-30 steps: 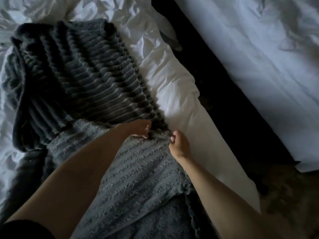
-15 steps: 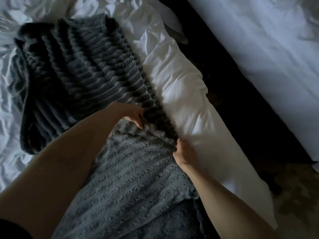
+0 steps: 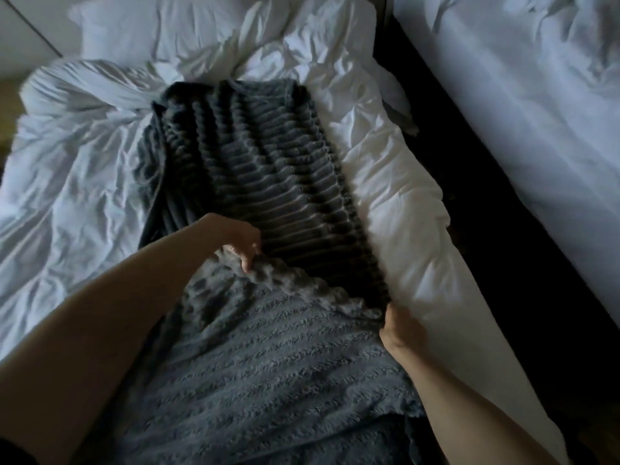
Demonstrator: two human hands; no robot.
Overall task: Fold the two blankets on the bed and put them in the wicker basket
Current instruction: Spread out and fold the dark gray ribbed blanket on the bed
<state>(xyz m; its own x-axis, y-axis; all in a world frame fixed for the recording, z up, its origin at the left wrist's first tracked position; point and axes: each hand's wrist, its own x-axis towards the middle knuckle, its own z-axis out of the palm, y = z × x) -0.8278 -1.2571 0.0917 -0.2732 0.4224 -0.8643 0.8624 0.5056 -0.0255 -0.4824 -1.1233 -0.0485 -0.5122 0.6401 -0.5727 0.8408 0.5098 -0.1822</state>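
Observation:
A dark grey ribbed blanket (image 3: 261, 176) lies lengthwise along the white bed (image 3: 77, 182). Its near part is turned over, showing a lighter fuzzy underside (image 3: 268, 370) that runs toward me. My left hand (image 3: 240, 241) pinches the folded edge near its left end. At the right end of that same edge, by the side of the bed, my right hand (image 3: 401, 328) is closed on the fabric. I can make out just one blanket. No wicker basket is in view.
A crumpled white duvet (image 3: 396, 182) covers the bed, with pillows (image 3: 161, 31) at the far end. A dark gap of floor (image 3: 486, 203) separates it from a second white bed (image 3: 523, 105) on the right.
Both hands have carried the folded edge farther up the blanket and drawn apart along it. The view has tilted up, showing more of the bed's far end.

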